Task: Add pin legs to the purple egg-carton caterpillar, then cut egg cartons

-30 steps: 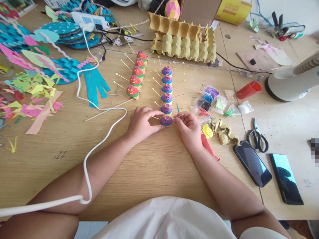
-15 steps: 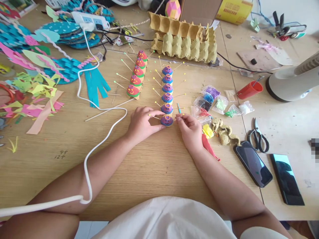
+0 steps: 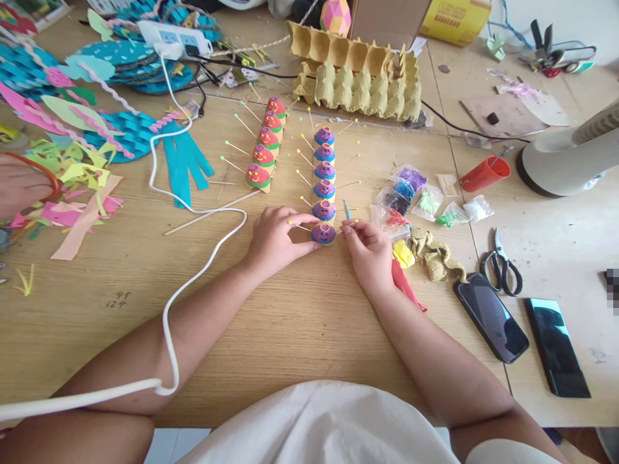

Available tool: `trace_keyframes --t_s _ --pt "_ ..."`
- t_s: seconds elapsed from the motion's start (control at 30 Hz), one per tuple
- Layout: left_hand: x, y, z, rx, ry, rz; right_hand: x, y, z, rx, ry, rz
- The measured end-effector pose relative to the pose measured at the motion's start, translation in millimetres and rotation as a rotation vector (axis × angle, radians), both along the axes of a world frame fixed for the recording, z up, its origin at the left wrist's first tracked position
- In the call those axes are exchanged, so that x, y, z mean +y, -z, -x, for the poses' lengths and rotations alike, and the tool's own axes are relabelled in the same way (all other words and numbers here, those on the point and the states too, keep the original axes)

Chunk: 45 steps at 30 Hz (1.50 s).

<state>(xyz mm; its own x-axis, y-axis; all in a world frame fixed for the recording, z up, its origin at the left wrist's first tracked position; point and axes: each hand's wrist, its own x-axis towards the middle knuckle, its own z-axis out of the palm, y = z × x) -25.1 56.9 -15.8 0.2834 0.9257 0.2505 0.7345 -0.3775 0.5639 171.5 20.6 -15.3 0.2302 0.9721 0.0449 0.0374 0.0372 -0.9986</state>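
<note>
A strip of egg-carton cups (image 3: pixel 324 191) with purple and blue clay faces lies lengthwise in front of me. Thin sticks with yellow balls at their ends stand out from both its sides. My left hand (image 3: pixel 280 238) grips the nearest cup from the left, thumb low at its front and fingers behind. On the right side, my right hand (image 3: pixel 366 248) pinches a yellow-tipped stick (image 3: pixel 355 222) beside that same cup. Further left rests a similar red and green egg-carton strip (image 3: pixel 264 145) with green-tipped sticks.
Bags of coloured clay (image 3: pixel 406 187), scissors (image 3: pixel 500 264), two phones (image 3: pixel 492 319) and a red cup (image 3: pixel 485 174) lie to the right. Egg cartons (image 3: pixel 367 93) stand behind. A white cable (image 3: pixel 167 322) crosses my left arm. Another person's hand (image 3: pixel 22 187) is among paper scraps (image 3: pixel 62 193).
Another person's hand has come in at the left edge, over the paper scraps near the red loop. My own hands and the purple-blue strip stay practically where they were.
</note>
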Motion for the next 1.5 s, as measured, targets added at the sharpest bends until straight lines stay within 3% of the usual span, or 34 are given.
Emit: trace_keyframes --t_s 0.7,1.03,1.5 --pt "0.8 1.4 0.5 0.004 0.004 -0.008 1.2 0.7 1.9 -0.134 -0.018 -0.004" --pt "0.2 0.5 0.5 0.001 0.002 -0.013 2.5 6.9 -0.9 -0.031 -0.068 -0.054" --pt "0.9 -1.8 1.1 -0.006 0.015 0.028 -3.5 1.1 -1.5 -0.183 0.049 -0.181"
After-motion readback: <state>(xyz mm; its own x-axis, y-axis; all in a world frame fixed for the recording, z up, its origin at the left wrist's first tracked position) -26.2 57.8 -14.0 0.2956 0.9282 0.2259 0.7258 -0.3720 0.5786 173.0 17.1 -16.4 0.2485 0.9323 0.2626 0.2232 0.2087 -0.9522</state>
